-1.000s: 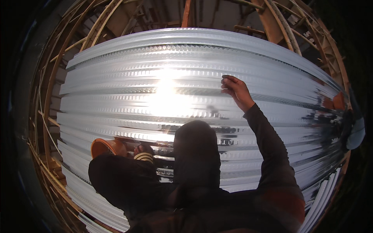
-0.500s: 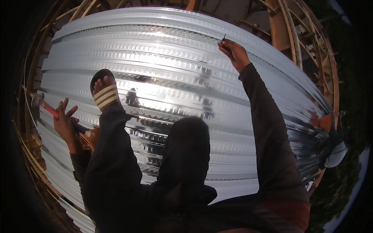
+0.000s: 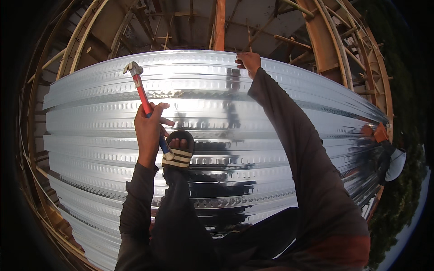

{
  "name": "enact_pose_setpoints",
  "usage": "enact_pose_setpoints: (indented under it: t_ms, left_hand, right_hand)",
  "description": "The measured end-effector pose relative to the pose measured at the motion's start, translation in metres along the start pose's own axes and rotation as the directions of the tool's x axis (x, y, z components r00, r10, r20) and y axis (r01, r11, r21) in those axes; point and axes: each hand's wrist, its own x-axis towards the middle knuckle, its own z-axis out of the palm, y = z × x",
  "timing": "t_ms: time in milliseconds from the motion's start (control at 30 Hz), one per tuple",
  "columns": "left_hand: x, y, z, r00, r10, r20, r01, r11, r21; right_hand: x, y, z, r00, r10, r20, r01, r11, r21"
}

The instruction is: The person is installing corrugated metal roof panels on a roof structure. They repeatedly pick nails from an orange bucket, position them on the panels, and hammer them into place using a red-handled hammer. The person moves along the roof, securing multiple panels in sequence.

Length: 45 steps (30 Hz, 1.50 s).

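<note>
The left hand [image 3: 148,133] has its fingers around a hammer [image 3: 142,95] above the decking [image 3: 262,156]. The right hand [image 3: 249,62] has narrowed fingers near the decking's far edge, any hold unclear; an orange post [image 3: 219,25] stands beyond it.

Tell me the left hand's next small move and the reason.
Probably bring the red-and-blue-handled claw hammer rightward: the left hand holds it, but its silver metal head is well left of the right hand, which appears near the far edge of the ribbed silver metal sheeting.
</note>
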Motion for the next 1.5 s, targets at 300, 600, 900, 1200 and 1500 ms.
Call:
enact_pose_setpoints:
  t_ms: [300,600,900,1200,1500]
  left_hand:
    - [0.128,-0.009,0.062,0.956,-0.083,0.282,0.083,0.996,0.010]
    - [0.213,-0.035,0.068,0.900,-0.135,0.414,0.057,0.979,0.196]
    - [0.294,-0.042,0.105,0.900,0.114,0.420,-0.293,0.872,0.391]
    - [0.333,-0.054,0.143,0.839,0.232,0.492,-0.475,0.753,0.455]
    - [0.359,-0.059,0.176,0.693,0.295,0.658,-0.704,0.471,0.531]
  right_hand:
    - [0.116,0.052,0.051,0.880,-0.409,-0.241,0.167,0.742,-0.650]
    - [0.167,0.082,0.093,0.791,-0.479,-0.380,0.216,0.800,-0.560]
    - [0.168,0.084,0.100,0.803,-0.384,-0.455,0.174,0.883,-0.437]
    - [0.170,0.081,0.100,0.788,-0.378,-0.485,0.141,0.879,-0.456]
    - [0.193,0.093,0.085,0.841,-0.238,-0.486,0.035,0.920,-0.391]
